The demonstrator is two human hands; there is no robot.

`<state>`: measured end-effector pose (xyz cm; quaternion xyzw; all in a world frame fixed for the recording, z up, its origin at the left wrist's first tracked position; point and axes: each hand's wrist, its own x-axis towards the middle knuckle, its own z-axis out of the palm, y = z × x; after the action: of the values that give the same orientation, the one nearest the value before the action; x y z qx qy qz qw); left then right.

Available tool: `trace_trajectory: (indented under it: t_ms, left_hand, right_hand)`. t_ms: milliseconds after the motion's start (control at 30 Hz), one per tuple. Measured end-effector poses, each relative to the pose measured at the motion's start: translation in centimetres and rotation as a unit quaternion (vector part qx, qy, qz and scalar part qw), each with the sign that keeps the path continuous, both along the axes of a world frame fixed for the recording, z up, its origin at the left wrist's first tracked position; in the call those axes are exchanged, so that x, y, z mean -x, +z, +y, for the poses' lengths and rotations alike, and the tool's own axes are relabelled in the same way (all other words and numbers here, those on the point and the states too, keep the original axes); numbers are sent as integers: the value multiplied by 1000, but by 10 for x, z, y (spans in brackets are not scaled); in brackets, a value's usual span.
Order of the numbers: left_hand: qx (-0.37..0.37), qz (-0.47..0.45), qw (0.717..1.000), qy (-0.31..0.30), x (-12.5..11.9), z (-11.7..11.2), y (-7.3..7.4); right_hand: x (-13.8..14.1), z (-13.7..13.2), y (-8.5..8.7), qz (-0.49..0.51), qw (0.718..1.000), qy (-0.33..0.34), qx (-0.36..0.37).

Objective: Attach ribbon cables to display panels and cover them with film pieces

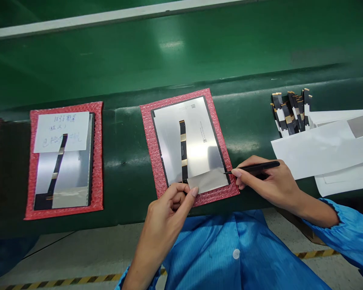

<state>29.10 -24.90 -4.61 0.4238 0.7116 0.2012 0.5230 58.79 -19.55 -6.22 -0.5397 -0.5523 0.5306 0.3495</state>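
Observation:
A silver display panel lies face down on a red bubble-wrap sheet in front of me. Up its middle runs a black flex cable with gold-coloured patches. Across the panel's near edge is a grey strip of film. My left hand pinches the strip's left end between thumb and forefinger. In my right hand is a pair of black tweezers, held like a pen, its tips at the strip's upper right corner.
To the left, more panels sit on red bubble wrap, topped by a handwritten paper note. Several flex cables lie bundled at right, beside white sheets. The green bench's front edge is close to my body.

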Motion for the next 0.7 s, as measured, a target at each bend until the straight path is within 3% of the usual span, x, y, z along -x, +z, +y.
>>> trace_trajectory:
  t_ms: [700]
  left_hand:
    - [6,-6,1000,-7,-3,6,11]
  right_hand:
    - [1,-1,0,-16,1000,-1,9]
